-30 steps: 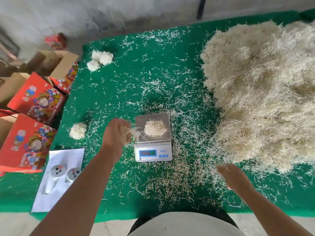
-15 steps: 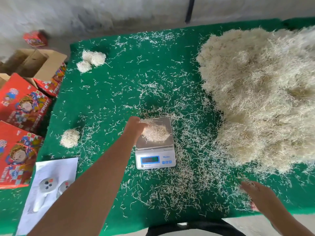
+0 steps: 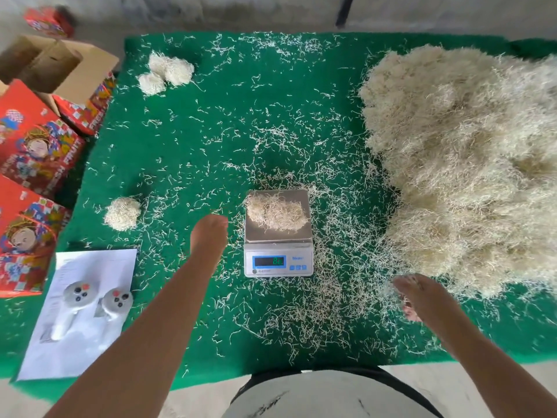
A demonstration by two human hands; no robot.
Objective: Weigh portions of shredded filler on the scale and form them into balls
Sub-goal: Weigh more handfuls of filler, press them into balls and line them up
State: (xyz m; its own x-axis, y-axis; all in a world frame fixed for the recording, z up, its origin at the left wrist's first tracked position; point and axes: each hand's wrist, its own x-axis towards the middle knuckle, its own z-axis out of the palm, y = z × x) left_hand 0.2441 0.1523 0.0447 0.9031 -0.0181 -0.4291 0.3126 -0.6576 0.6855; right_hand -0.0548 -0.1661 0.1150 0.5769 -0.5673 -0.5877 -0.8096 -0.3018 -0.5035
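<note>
A small digital scale (image 3: pixel 278 263) stands mid-table on the green mat (image 3: pixel 193 140), its blue display lit. A loose portion of pale shredded filler (image 3: pixel 275 213) lies on its steel pan. My left hand (image 3: pixel 208 233) hovers just left of the scale, apart from it, with nothing visible in it; its fingers are foreshortened. My right hand (image 3: pixel 422 297) is low at the near edge of the big filler pile (image 3: pixel 467 164), palm down, a few strands clinging to it. One formed ball (image 3: pixel 122 213) sits at the left. Three more formed balls (image 3: pixel 167 70) lie at the far left.
Loose strands litter the mat around the scale. A white sheet (image 3: pixel 84 336) at the near left carries two grey controllers (image 3: pixel 79 294). Red printed boxes (image 3: pixel 33 146) and an open cardboard box (image 3: pixel 54 64) stand off the table's left edge.
My left hand dropped filler onto the pan, then pulled back to the left of the scale. The portion on the pan has grown. My right hand stayed near the pile's near edge.
</note>
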